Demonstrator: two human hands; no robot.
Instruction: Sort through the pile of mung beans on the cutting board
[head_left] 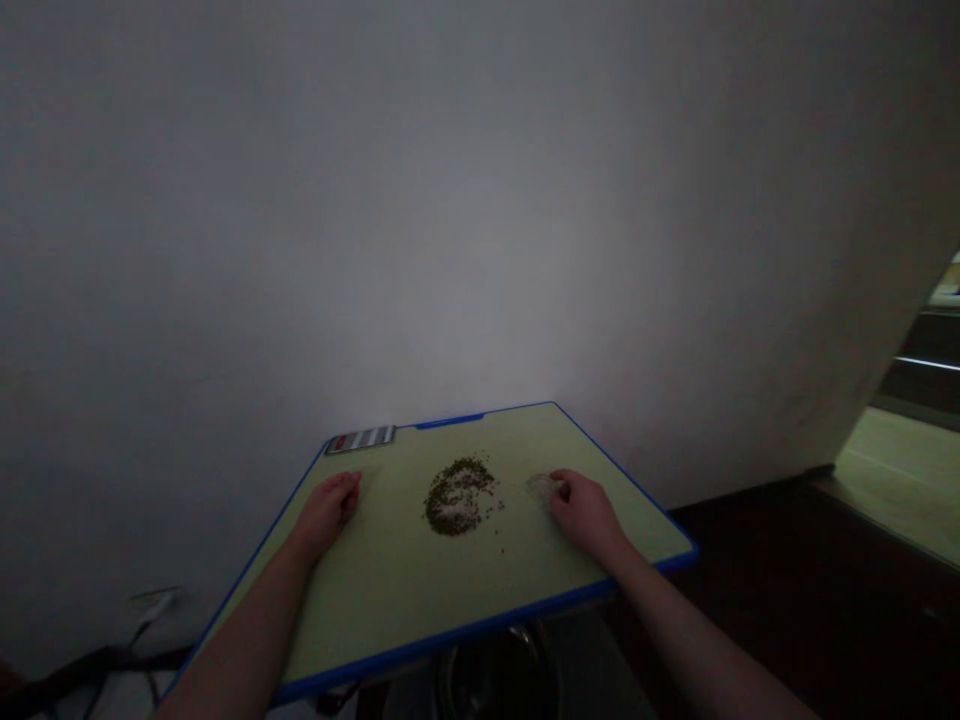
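A loose pile of small dark green beans (459, 487), mixed with whitish grains (454, 512), lies on the pale yellow board (420, 590) with a blue rim. To the left of the pile, my left hand (328, 508) is closed with its fingertips together. Something faint and see-through may stick out from them, too dim to name. On the pile's right side, my right hand (589, 512) pinches a clear, round-edged plastic piece (540, 487) between thumb and fingers. Its exact kind does not show. Neither hand touches the pile.
A phone-like flat device (361, 440) lies at the board's far left corner. Behind the board rises a grey wall (465, 220). Below its near edge stands a shiny round pot or bowl (446, 680). A plug with a cable (154, 608) is at lower left.
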